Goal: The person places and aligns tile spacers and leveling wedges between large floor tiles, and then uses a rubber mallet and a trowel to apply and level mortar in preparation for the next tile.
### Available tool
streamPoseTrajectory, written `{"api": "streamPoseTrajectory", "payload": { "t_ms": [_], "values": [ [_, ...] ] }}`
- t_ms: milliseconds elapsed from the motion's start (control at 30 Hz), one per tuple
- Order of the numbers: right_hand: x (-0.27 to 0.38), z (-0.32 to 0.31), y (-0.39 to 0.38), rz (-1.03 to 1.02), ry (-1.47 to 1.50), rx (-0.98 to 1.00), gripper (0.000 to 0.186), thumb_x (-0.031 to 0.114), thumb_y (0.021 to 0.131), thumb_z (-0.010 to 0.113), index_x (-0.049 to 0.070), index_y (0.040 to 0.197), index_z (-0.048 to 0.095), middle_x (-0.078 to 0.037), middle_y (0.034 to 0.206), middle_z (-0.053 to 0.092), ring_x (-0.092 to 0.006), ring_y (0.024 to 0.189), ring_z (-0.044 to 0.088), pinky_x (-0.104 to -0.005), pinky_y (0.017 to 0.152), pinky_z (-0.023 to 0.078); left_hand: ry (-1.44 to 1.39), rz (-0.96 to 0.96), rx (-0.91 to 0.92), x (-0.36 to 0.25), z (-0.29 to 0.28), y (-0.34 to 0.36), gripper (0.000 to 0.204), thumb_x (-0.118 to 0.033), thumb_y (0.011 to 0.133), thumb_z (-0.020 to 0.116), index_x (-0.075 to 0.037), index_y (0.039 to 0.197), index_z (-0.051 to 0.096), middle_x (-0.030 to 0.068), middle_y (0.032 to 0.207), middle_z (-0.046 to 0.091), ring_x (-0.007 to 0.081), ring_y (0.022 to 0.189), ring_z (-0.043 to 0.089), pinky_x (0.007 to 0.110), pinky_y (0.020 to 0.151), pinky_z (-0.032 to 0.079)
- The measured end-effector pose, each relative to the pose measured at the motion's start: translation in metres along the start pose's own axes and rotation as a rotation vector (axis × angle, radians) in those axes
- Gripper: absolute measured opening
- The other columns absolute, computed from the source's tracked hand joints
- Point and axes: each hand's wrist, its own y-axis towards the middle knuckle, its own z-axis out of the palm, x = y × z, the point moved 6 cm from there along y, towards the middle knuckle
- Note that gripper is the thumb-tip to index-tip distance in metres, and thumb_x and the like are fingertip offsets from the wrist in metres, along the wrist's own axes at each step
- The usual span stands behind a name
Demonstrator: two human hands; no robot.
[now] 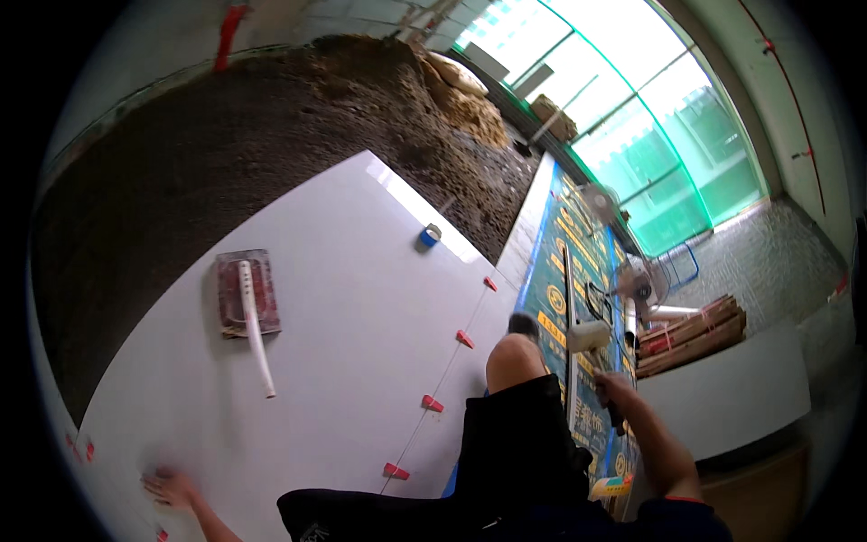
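Observation:
A large white tile lies in front of me. My left hand rests flat on its near left part, fingers spread and slightly blurred. Out to the right, my right hand is closed round the handle of a mallet with a whitish head, held above the covered floor. A dark red rectangular tool sits on the tile, with a white tube lying across it. Farther off is a small blue roll of tape. Several red wedges line the tile joint, among them one red wedge beside my leg.
Dark loose mortar spreads beyond the tile, heaped up near a sandy pile. Blue-green printed floor sheeting runs along the right. Fans, bundled wood strips and a white slab stand beyond it.

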Motion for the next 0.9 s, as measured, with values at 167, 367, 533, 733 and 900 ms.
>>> {"api": "streamPoseTrajectory", "payload": {
  "t_ms": [167,367,533,733,900],
  "values": [
    [0.006,-0.045,0.1,0.013,-0.014,0.015,0.04,0.041,0.103,0.059,0.009,0.079,0.055,-0.001,0.06,0.047,-0.015,0.046,0.044,-0.0343,0.045,0.038,0.156,-0.038,0.016,-0.013,0.003,-0.031,0.064,-0.052,0.108,0.029,-0.014,0.159,0.035,0.0036,0.165,0.034,0.0229,0.153,0.03,0.051,0.122,0.023],
    [0.038,-0.004,0.31,0.005,-0.075,0.149,0.045,0.046,0.105,0.054,0.006,0.083,0.054,-0.003,0.061,0.049,-0.0139,0.045,0.046,-0.0325,0.042,0.039,0.157,0.151,0.231,-0.028,0.033,-0.094,0.08,-0.054,0.105,0.038,-0.001,0.161,0.019,0.0226,0.167,0.019,0.0403,0.154,0.019,0.054,0.123,0.017],
    [0.094,0.09,0.463,0.041,-0.031,0.377,0.046,0.049,0.104,0.054,0.011,0.079,0.048,-0.001,0.063,0.047,-0.012,0.044,0.041,-0.0295,0.041,0.034,0.089,0.516,0.605,-0.061,0.006,-0.248,0.114,-0.064,0.089,0.066,-0.001,0.161,0.003,0.0277,0.166,0.011,0.0483,0.15,0.019,0.053,0.121,0.025],
    [0.148,0.195,0.559,-0.065,-0.089,0.615,0.044,0.05,0.104,0.053,0.011,0.083,0.053,0.003,0.059,0.045,-0.0102,0.045,0.042,-0.03,0.041,0.036,-0.047,0.605,0.858,-0.254,-0.184,-0.461,0.127,-0.059,0.085,0.071,0.018,0.153,-0.004,0.04,0.162,0.0,0.0507,0.153,-0.004,0.053,0.126,0.006],
    [0.168,0.276,0.565,-0.191,-0.239,0.921,0.044,0.048,0.104,0.054,0.008,0.087,0.056,0.001,0.063,0.05,-0.0102,0.05,0.046,-0.0305,0.045,0.04,-0.287,0.721,0.734,-0.397,-0.25,-0.513,0.119,-0.055,0.085,0.073,0.015,0.155,0.007,0.0418,0.161,0.004,0.0504,0.153,0.005,0.051,0.125,0.015]
  ]
}}
